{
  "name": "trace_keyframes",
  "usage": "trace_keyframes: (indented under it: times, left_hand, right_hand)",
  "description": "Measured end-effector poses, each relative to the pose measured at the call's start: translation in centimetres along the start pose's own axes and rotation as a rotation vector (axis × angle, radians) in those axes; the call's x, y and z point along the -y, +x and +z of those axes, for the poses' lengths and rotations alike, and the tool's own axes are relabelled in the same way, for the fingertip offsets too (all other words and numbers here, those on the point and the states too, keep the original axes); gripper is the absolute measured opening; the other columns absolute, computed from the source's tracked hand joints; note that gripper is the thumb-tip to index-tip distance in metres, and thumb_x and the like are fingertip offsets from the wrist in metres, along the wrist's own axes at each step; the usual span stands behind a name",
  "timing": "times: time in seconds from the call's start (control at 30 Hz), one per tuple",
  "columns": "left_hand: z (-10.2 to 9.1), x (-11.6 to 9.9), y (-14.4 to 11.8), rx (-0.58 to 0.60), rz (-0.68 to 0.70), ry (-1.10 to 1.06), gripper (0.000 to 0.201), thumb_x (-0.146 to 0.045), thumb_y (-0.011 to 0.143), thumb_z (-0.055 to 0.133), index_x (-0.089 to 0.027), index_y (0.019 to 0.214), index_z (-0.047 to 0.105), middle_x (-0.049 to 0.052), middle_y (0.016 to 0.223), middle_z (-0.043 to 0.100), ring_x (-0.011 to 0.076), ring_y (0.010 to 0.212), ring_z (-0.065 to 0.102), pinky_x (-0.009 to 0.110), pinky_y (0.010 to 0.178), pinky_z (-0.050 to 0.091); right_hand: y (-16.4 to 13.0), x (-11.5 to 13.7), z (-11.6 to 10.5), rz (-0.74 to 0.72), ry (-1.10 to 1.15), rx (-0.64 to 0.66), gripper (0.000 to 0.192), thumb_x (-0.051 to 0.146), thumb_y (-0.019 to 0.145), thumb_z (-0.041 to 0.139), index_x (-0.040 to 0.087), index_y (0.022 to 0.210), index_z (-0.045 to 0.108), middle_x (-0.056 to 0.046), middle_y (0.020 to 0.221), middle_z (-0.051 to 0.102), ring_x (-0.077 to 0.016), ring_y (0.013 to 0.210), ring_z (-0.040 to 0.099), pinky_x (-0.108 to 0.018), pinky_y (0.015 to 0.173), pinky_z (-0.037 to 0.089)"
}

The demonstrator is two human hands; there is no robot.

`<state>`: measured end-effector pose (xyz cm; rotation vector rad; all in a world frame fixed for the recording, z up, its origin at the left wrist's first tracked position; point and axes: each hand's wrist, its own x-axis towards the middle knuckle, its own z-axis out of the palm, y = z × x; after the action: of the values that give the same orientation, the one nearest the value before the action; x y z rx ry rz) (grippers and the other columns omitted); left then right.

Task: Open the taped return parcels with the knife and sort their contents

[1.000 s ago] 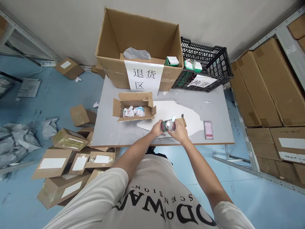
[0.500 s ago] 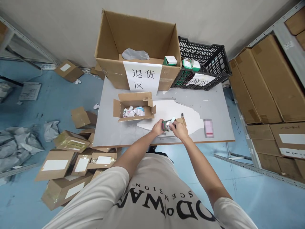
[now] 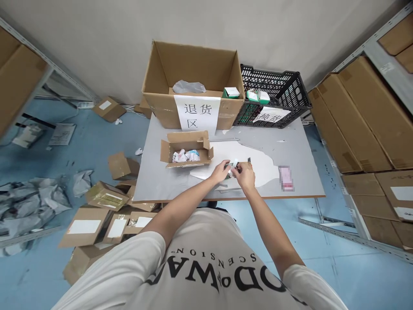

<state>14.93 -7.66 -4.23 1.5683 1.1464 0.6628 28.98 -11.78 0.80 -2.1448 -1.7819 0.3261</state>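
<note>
— Grey tabletop (image 3: pixel 290 146), near edge: what do the person's hands have there?

— Both are bunched together over the white sheet (image 3: pixel 261 165) lying on the table. The left hand (image 3: pixel 220 171) curls its fingers round a small item (image 3: pixel 231 168), and the right hand (image 3: pixel 244 175) pinches the same item from the other side. A bit of white and pale green shows between the fingertips; what the item is cannot be told, as the hands hide most of it.

— What lies close by?

— Just to the right of the hands, a pink slip (image 3: pixel 286 177) rests flat on the table. To the left and a little farther back sits a small open box (image 3: pixel 187 148) of cardboard, flaps up, with crumpled wrappers (image 3: pixel 185 155) inside.

— And beyond that?

— At the far edge stands a big cardboard box (image 3: pixel 193 73) with a white paper sign (image 3: pixel 196 113) taped to its front. Beside it, to the right, is a black crate (image 3: pixel 274 92) holding small green-and-white packs (image 3: pixel 258 95). One more such pack (image 3: pixel 231 92) sits in the big box's right corner. Stacked cartons (image 3: pixel 361 120) fill the shelf on the right, and more small boxes (image 3: pixel 106 206) lie scattered on the blue floor to the left.
</note>
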Motion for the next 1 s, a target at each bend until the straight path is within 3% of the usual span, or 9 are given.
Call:
trace_keyframes:
  times: [0.1,0.23,0.37,0.73,1.0]
  left_hand:
    - [0.0,-0.5,0.7,0.033,0.001,0.065,0.032,-0.023,0.090,0.039,-0.020,0.115,0.059,0.003,0.113,0.065,0.0189,0.108,0.058,0.033,0.099,0.041]
    - [-0.5,-1.0,1.0,0.043,-0.013,0.220,0.034,-0.024,0.091,0.038,-0.019,0.114,0.062,0.004,0.114,0.066,0.0202,0.108,0.058,0.031,0.097,0.042]
    - [-0.8,-1.5,1.1,0.029,-0.045,0.302,0.033,-0.025,0.091,0.038,-0.019,0.108,0.065,0.006,0.109,0.068,0.0224,0.105,0.060,0.032,0.092,0.043]
    - [0.1,-2.9,0.9,-0.024,-0.115,0.447,0.033,-0.033,0.091,0.040,-0.018,0.089,0.069,0.011,0.086,0.071,0.0258,0.089,0.064,0.033,0.081,0.044]
    - [0.2,-2.9,0.6,-0.036,-0.123,0.461,0.034,-0.033,0.091,0.039,-0.019,0.090,0.069,0.012,0.088,0.070,0.0263,0.090,0.064,0.033,0.082,0.043]
  right_hand:
    - [1.0,-0.3,-0.5,-0.055,0.006,-0.014,0.034,0.035,0.080,0.057,0.018,0.110,0.059,-0.010,0.105,0.061,-0.0248,0.097,0.055,-0.034,0.077,0.043]
    - [2.7,-0.1,-1.7,-0.185,-0.031,0.150,0.043,0.019,0.084,0.047,0.024,0.126,0.053,-0.008,0.124,0.056,-0.0241,0.104,0.056,-0.034,0.079,0.044]
    - [3.1,0.3,-2.2,-0.179,-0.138,0.211,0.035,0.020,0.086,0.047,0.025,0.119,0.058,-0.008,0.115,0.061,-0.0251,0.098,0.058,-0.034,0.074,0.044]
    - [0.7,-1.2,-0.4,-0.172,-0.094,0.062,0.025,0.027,0.091,0.044,0.019,0.101,0.066,-0.009,0.105,0.061,-0.0223,0.097,0.054,-0.032,0.081,0.042]
    - [0.1,-1.0,0.1,-0.148,-0.120,0.013,0.029,0.029,0.090,0.042,0.021,0.095,0.070,-0.010,0.108,0.057,-0.0252,0.100,0.047,-0.037,0.084,0.038]
